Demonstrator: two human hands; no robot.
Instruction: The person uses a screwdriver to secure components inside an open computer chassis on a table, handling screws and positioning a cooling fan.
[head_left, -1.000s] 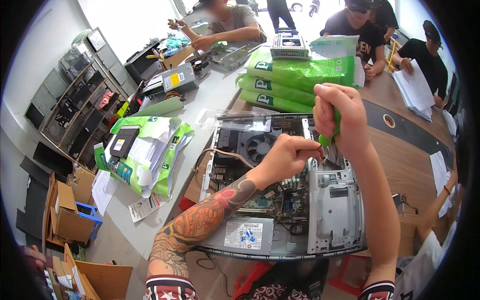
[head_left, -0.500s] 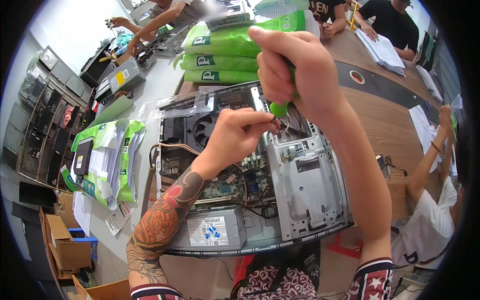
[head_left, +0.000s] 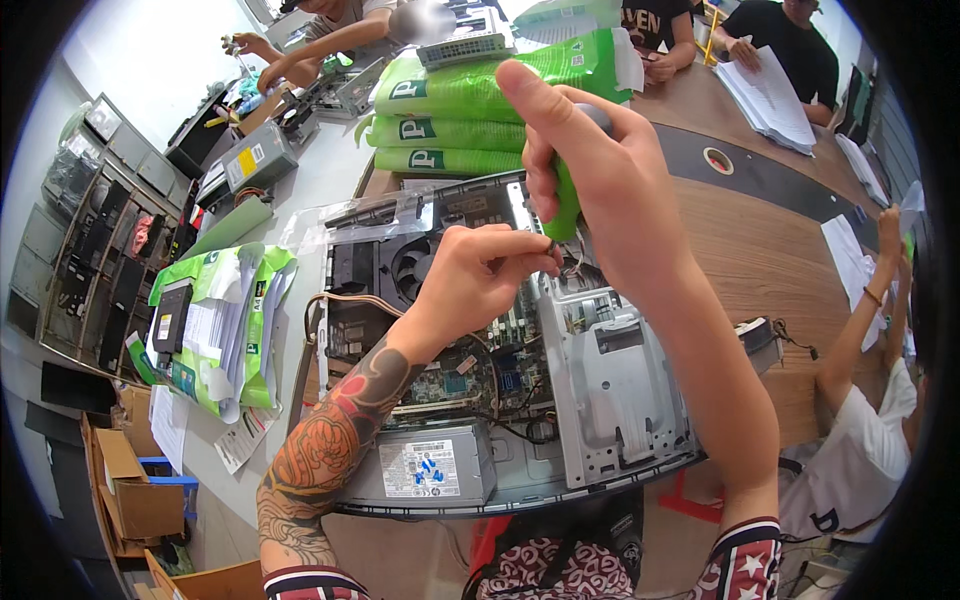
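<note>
An open computer case (head_left: 400, 405) with circuit board (head_left: 455, 385), black fan (head_left: 408, 270), cables, silver power unit (head_left: 430, 465) and metal drive bracket (head_left: 610, 415) lies before me. My right hand (head_left: 610, 190) is wrapped round a green-and-grey screwdriver (head_left: 563, 205) held upright above the case's back part, thumb raised along the handle. My left hand (head_left: 480, 275) pinches with thumb and index at the screwdriver's lower end, over wires beside the bracket; whatever sits between those fingertips is too small to make out.
Green paper packs (head_left: 450, 130) are stacked behind the case, a metal unit (head_left: 465, 50) on top. Torn paper packs (head_left: 255, 330) lie left on the grey table (head_left: 310, 160). A tape roll (head_left: 718, 161) and papers (head_left: 760, 90) are right. Co-workers (head_left: 870, 420) sit around; shelves (head_left: 95, 270) stand left.
The view has tipped so the background sits higher and further left than a second ago. My right hand's grip has turned, showing the grey handle top; my left hand stays at the screwdriver's lower end.
</note>
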